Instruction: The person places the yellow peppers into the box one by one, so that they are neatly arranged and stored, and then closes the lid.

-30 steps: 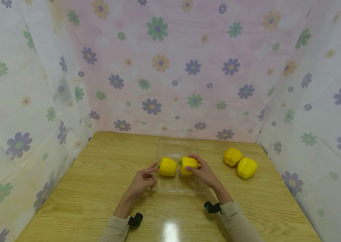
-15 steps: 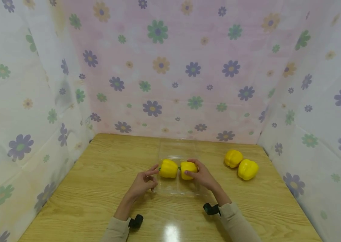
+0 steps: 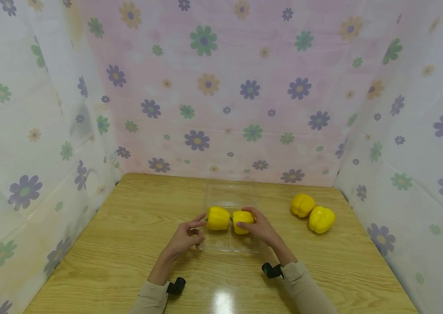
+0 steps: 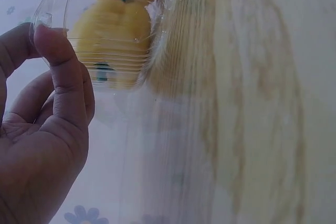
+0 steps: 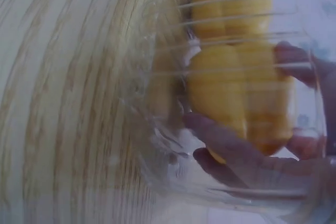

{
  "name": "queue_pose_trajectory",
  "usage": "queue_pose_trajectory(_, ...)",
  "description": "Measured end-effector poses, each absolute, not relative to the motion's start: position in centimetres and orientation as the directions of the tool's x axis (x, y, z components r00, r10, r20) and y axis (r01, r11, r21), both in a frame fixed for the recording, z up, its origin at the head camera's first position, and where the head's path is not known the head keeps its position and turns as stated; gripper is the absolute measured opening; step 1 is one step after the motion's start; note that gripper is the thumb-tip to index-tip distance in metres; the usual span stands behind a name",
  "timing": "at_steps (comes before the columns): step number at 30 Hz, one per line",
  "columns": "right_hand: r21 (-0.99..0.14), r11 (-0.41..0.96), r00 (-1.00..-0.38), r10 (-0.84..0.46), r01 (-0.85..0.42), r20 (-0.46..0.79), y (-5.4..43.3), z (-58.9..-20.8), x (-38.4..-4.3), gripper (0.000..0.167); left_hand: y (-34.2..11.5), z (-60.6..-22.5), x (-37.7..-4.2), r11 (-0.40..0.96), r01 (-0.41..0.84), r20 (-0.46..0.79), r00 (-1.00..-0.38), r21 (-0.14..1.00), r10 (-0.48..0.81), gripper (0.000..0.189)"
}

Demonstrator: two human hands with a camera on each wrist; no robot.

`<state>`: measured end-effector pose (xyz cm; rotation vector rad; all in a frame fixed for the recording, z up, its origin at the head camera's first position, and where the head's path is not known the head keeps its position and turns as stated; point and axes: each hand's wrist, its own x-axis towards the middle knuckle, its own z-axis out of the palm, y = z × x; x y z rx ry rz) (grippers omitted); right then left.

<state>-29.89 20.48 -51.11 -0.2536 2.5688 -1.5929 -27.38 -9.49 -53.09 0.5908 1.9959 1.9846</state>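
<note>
A clear plastic box [image 3: 218, 241] sits mid-table with its lid [image 3: 231, 191] folded back behind it. Inside on the left lies a yellow bell pepper [image 3: 217, 219], its green stem facing left. My right hand [image 3: 264, 230] grips a second yellow bell pepper [image 3: 240, 217] in the right half of the box, thumb in front and fingers behind. Through the ribbed wall in the right wrist view, fingers curl about this pepper [image 5: 215, 85]. At the box's left side, my left hand [image 3: 184, 239] pinches the rim between thumb and finger, as the left wrist view shows.
Two more yellow bell peppers [image 3: 302, 205] [image 3: 321, 219] rest side by side on the right of the wooden table [image 3: 147, 205]. Flower-printed cloth walls [image 3: 225, 87] enclose the table at the back and both sides.
The pepper in my right hand has lowered slightly into the right half of the box, its stem now close to the other pepper. My left hand has stayed at the rim.
</note>
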Motion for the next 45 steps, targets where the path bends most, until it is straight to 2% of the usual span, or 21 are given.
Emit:
queue_pose_trajectory(7, -0.893, 0.435, -0.979, -0.204, -0.113, 0.025, 20.35, -51.03, -29.71, 0.052, -9.42, -53.36, -27.53, -0.027, 0.110, 0.109, -0.876, 0.994, 0.470, 0.054)
queue_pose_trajectory(15, -0.923, 0.381, -0.971, -0.234, -0.053, -0.041, 20.69, -50.57, -29.46, 0.056, -9.47, -53.48, -27.56, -0.025, 0.119, 0.117, -0.881, 0.993, 0.459, 0.053)
queue_pose_trajectory(23, -0.899, 0.436, -0.976, -0.213, -0.054, -0.044, 20.59, -50.53, -29.60, 0.055, -9.33, -53.40, -27.51, -0.017, 0.106, 0.102, -0.887, 0.994, 0.450, 0.054)
queue_pose_trajectory(35, -0.909, 0.413, -0.971, -0.232, -0.050, -0.052, 20.76, -50.72, -29.73, 0.055, -9.20, -53.15, -27.30, -0.006, 0.092, 0.086, -0.896, 0.996, 0.436, 0.053)
queue_pose_trajectory(45, -0.944, 0.329, -0.959, -0.265, 0.006, -0.098, 21.10, -50.58, -29.94, 0.059, -9.16, -53.28, -27.34, -0.024, 0.095, 0.096, -0.893, 0.995, 0.439, 0.051)
